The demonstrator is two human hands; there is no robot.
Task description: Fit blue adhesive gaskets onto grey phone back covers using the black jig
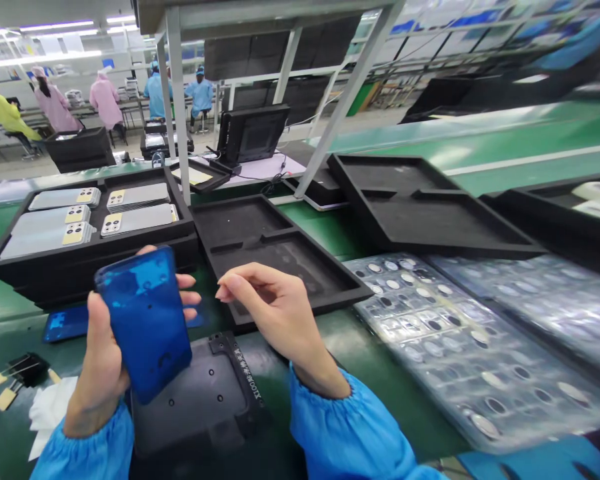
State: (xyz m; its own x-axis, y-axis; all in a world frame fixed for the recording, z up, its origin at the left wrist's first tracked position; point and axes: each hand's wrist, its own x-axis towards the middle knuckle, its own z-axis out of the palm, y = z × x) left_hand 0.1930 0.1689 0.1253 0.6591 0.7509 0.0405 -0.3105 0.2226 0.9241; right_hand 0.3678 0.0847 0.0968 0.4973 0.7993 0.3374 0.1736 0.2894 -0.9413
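Observation:
My left hand (101, 353) grips a glossy blue phone back cover (147, 327) by its edges, tilted above the bench. Lighter blue patches show near its top. To its right, my right hand (275, 307) is raised with thumb and fingertips pinched together; whatever they may hold is too small to make out. Beneath both hands lies a dark fixture plate (195, 393) with small holes and white lettering along one side. Another blue panel (66, 325) lies on the bench behind my left hand, partly hidden.
Stacked black foam trays (180, 230) hold several silver phone covers (139, 220) at left. A black divided tray (300, 267) sits ahead, another tilted tray (410, 220) beyond. Clear blister sheets (430, 333) with small round parts lie right. Black binder clips (30, 368) and white tissue (53, 407) lie left.

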